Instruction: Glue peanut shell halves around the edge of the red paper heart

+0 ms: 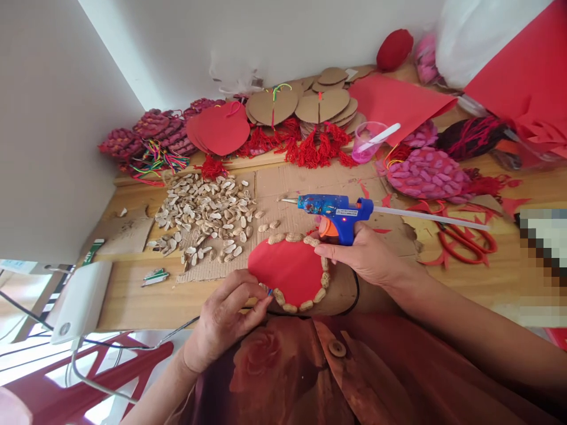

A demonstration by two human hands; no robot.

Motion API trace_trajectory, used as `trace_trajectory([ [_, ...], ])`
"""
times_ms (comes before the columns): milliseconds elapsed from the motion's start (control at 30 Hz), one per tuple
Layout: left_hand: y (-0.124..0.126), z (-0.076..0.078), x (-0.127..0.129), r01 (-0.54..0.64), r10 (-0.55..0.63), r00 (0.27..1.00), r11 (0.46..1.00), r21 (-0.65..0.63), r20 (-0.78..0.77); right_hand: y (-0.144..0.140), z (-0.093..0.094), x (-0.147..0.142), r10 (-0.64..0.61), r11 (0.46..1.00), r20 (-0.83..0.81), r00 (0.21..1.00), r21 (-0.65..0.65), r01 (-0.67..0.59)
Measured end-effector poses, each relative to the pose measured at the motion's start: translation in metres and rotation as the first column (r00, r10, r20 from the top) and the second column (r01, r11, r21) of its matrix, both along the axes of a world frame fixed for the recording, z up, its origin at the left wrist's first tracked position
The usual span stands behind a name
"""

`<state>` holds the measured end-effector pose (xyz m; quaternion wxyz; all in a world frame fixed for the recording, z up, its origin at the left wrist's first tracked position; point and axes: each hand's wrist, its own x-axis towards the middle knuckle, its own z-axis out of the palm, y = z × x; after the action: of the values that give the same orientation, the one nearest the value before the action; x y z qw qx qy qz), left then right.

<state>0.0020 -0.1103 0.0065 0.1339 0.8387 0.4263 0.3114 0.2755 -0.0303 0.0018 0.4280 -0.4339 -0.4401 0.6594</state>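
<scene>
Bright even daylight, soft shadows, wide-angle bending at edges, pixelated patch at right.

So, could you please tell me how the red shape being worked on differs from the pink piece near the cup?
The red shape shows bare red paper with peanut shells only along its right and lower edge; the pink piece is covered all over with pink-painted shells. The red shape sits between the left hand and the right hand, which holds the glue gun; the pink piece lies untouched. Both carry peanut shells.
</scene>
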Motion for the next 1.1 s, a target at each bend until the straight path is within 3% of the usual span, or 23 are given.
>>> trace_trajectory([
  [100,0.006,0.012,-0.003,-0.018,0.022,0.994,0.999,-0.032,0.108,-0.001,-0.002,0.0,-0.012,0.999,-0.018,1.0,0.03,0.012],
  [200,0.022,0.031,-0.005,-0.237,0.248,0.944,0.969,-0.076,0.216,-0.002,-0.002,0.002,-0.022,0.998,0.009,1.0,0.055,0.021],
  [267,0.039,0.042,-0.004,-0.337,0.373,0.919,0.912,-0.235,0.13,-0.003,0.0,0.002,-0.042,0.997,0.065,0.997,0.074,0.037],
  [333,0.058,0.049,0.0,-0.291,0.342,0.94,0.829,-0.477,0.021,-0.003,0.003,0.003,-0.039,0.996,0.101,0.994,0.079,0.031],
  [433,0.086,0.049,0.01,-0.16,0.256,0.967,0.64,-0.751,0.012,-0.004,0.007,0.003,-0.014,0.998,0.104,0.995,0.058,0.008],
  [633,0.119,0.043,0.034,0.129,0.187,0.959,0.38,-0.916,0.213,-0.005,0.008,0.002,-0.011,1.0,0.134,0.991,0.026,0.008],
  [733,0.126,0.045,0.043,0.184,0.178,0.953,0.295,-0.938,0.243,-0.005,0.007,0.002,-0.014,1.0,0.155,0.988,-0.002,0.015],
  [833,0.13,0.043,0.046,0.193,0.218,0.941,0.275,-0.942,0.257,-0.004,0.009,0.002,-0.009,1.0,0.17,0.985,-0.015,0.011],
  [933,0.132,0.038,0.043,0.205,0.212,0.937,0.308,-0.929,0.277,-0.004,0.01,0.002,0.001,0.999,0.17,0.985,-0.039,0.006],
  [1100,0.135,0.037,0.036,0.236,0.023,0.964,0.386,-0.892,0.265,-0.005,0.011,0.002,0.002,0.999,0.162,0.987,-0.049,0.006],
])
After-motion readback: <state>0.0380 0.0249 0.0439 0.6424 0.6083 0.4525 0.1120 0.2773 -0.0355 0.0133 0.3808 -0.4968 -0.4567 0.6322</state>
